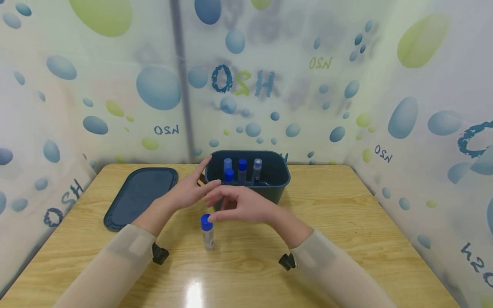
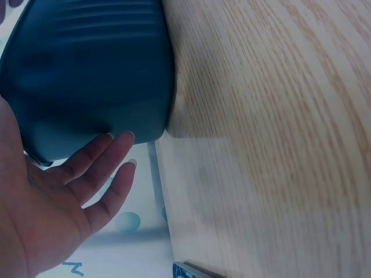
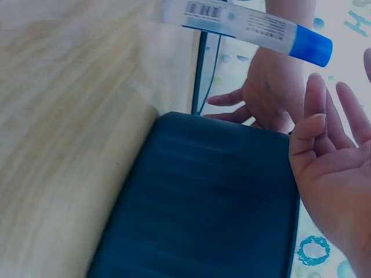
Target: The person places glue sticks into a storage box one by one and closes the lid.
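Observation:
A clear glue stick (image 1: 208,237) with a blue cap stands upright on the table, in front of a dark blue bin (image 1: 274,193). My right hand (image 1: 248,205) hovers over the front of the bin, its thumb close by the cap in the head view. In the right wrist view, a gap shows between the glue stick (image 3: 243,23) and the loosely bent fingers. With fingers extended, my left hand (image 1: 188,190) rests at the bin's left end; in the left wrist view its fingertips (image 2: 124,139) lie against the bin's wall. Several capped tubes (image 1: 242,169) stand inside the bin.
A dark blue lid (image 1: 142,196) lies flat on the wooden table (image 1: 327,239), left of the bin. Behind the table hangs a curtain (image 1: 308,107) with printed drops and letters, which also closes off both sides.

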{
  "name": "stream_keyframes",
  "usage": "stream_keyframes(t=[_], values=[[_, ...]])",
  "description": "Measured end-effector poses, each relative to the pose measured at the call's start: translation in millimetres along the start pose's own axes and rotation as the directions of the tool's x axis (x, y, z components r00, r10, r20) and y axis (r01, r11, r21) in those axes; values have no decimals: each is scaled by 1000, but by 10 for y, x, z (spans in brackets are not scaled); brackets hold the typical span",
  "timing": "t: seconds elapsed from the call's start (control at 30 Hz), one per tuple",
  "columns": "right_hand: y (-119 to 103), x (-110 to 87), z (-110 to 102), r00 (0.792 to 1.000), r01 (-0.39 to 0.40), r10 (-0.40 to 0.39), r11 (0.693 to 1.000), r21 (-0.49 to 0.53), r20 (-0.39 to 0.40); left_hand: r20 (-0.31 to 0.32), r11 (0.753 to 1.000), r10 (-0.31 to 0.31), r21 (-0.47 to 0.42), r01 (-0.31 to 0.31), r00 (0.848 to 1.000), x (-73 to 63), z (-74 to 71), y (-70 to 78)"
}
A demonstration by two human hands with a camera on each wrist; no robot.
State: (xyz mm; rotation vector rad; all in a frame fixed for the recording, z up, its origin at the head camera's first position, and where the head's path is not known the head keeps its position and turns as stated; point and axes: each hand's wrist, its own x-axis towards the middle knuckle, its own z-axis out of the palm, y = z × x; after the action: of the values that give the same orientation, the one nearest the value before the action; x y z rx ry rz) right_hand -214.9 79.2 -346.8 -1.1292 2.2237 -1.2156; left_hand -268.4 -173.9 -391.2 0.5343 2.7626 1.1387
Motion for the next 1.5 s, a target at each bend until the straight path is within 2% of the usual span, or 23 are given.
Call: stream_keyframes(t=[0.17,0.33,0.83,1.17,1.5], values=[[57,-22,56,997,-3,1,1000,27,75,-6,1000,3,8,-3,1000,-3,3,11],[112,-25,120,995,-6,4,1000,18,102,-5,1000,0,8,0,1000,-10,2,17],[218,-3,242,997,-28,26,999,23,77,-3,1000,-8,2,8,1000,-12,-2,24],[256,-40,263,998,32,-31,999,-29,45,-2,1000,-3,-6,3,1000,-16,-1,24],[196,-171,216,997,73,-72,997,-28,18,-3,1000,-3,-7,3,1000,-17,2,14]])
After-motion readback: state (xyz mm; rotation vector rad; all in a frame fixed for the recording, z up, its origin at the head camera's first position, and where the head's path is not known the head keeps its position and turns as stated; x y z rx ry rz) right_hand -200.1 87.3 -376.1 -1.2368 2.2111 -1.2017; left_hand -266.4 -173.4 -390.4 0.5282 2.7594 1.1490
